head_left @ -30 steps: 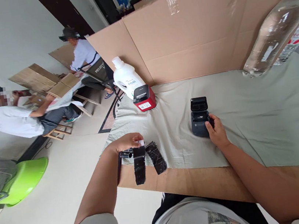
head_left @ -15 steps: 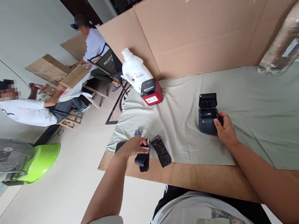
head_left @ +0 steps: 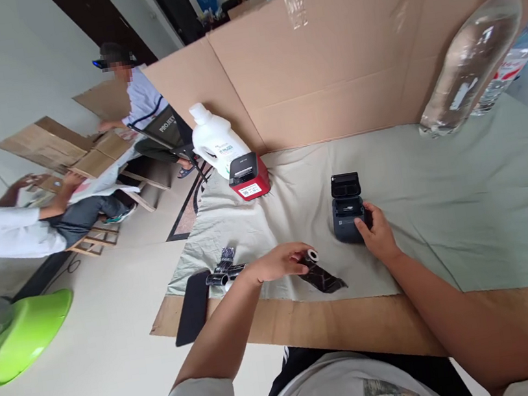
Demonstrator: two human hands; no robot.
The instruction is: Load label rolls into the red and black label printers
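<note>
Right of the left hand (head_left: 280, 262), whose fingers pinch a small roll (head_left: 310, 257), sits the open printer (head_left: 348, 217), steadied by the right hand (head_left: 376, 234).

My feed is bright and evenly lit with soft daylight; I can't place the source. Shadows are faint: only a thin, soft one under the black printer (head_left: 348, 217) and under my forearms on the counter (head_left: 341, 328). Glare shows on the clear water bottle (head_left: 469, 56), which carries white highlights along its side, and on the pale floor (head_left: 87, 373), which looks nearly washed out. The wide lens bends everything: the bottle leans hard, the cardboard wall (head_left: 324, 65) curves, and the whole scene sits tilted. The middle is sharp; the green basin (head_left: 22, 333) at the left edge is stretched and soft.
</note>
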